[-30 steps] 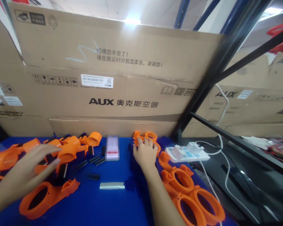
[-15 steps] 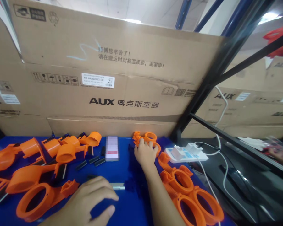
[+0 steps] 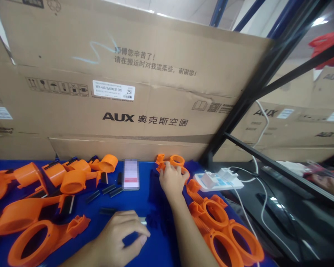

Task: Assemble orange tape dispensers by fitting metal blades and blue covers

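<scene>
My right hand reaches to the back of the blue surface, with its fingers curled over an orange plastic ring bracket. The hand hides much of that bracket, and another orange ring shows just behind it. Lower down, my left hand is bent, thumb tip against or very close to the index fingertip. Nothing shows in that pinch. Behind its knuckles lie a silvery strip and a dark strip. The nearest orange bracket on the left has a wide ring and a clip-shaped end.
Several orange brackets with black strips fill the left side; more orange rings lie right of my right forearm. Short black strips rest near a blurred-out card. A white power strip, cables, a black frame post and cardboard border the surface.
My left hand has moved slightly right, and its thumb and index finger have come together from a wider gap. My right hand stays at the orange bracket. The view has shifted a little.
</scene>
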`<state>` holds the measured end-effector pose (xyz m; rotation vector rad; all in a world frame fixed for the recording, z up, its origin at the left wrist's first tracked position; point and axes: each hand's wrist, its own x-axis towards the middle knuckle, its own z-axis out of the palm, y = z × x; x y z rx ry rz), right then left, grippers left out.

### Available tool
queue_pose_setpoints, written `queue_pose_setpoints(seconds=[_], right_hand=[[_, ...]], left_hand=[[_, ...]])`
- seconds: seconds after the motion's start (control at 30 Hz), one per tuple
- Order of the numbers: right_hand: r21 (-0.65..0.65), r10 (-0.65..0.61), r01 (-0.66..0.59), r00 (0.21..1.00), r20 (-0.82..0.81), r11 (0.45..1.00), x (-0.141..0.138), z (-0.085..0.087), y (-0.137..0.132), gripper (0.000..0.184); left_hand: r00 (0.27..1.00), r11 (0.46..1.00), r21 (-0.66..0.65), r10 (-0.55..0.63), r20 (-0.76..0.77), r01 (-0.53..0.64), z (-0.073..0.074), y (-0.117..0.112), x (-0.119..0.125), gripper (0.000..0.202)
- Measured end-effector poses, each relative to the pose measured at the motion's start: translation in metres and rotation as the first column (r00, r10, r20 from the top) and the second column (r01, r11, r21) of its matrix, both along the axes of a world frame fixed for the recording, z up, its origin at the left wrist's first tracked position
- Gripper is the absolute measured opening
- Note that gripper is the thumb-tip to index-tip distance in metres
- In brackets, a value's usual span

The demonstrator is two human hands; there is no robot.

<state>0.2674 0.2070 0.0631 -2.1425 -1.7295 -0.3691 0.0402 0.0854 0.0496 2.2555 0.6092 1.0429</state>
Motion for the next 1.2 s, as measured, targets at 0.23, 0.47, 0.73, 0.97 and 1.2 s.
queue_pose_setpoints(seconds=[0.23,0.47,0.73,0.97,1.2], right_hand=[[0.110,0.043,-0.036,0.997,-0.058,0.993,0.003,0.006,-0.001,0.017],[0.319,0.149,-0.100,0.980,-0.133,0.943,0.009,0.013,-0.005,0.023],[0.639,0.419,-0.267,0.903,-0.095,0.721,0.007,0.027,-0.016,0.013],[0.747,0.776,-0.497,0.629,-0.040,0.441,-0.032,0.036,-0.064,0.013],[0.677,0.951,-0.670,0.248,-0.184,0.305,-0.078,0.025,-0.095,0.012]], left_hand=[[0.993,0.991,-0.079,0.109,0.049,-0.105,-0.002,0.000,-0.013,0.013],[0.981,0.967,-0.194,0.180,0.077,-0.162,0.001,0.002,-0.013,0.013],[0.975,0.963,-0.207,0.197,0.101,-0.173,-0.008,0.005,-0.015,0.015],[0.872,0.884,-0.305,0.429,0.235,-0.353,-0.018,-0.001,-0.009,0.077],[0.865,0.841,-0.532,0.338,0.372,-0.100,-0.026,-0.007,-0.013,0.084]])
